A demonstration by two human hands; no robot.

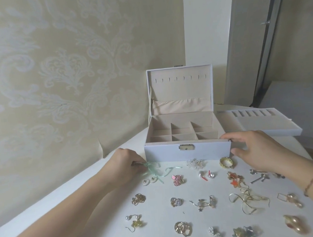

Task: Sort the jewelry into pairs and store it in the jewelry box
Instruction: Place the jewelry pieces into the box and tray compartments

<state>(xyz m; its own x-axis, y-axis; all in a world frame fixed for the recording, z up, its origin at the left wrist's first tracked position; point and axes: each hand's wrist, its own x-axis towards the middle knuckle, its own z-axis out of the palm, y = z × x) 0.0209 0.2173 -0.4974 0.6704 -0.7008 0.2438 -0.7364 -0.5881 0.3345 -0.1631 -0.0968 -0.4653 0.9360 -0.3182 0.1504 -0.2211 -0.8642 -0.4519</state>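
Observation:
A white jewelry box (187, 154) stands open at the back of the table, lid upright, its beige compartments bare. My right hand (256, 147) grips the box's front right corner. My left hand (126, 164) rests at the box's front left corner, fingers pinched on a pale green ribbon piece (154, 169). Several small groups of jewelry lie in rows in front of the box: a gold ring (226, 162), pink heart earrings (178, 179), white shell studs (148, 181), gold hoops (182, 228), a long gold twisted piece (246, 200).
The box's removable tray (278, 130) lies to the right of the box, near the table's right edge. A patterned wall runs close along the table's left side. A white cabinet stands at the far right.

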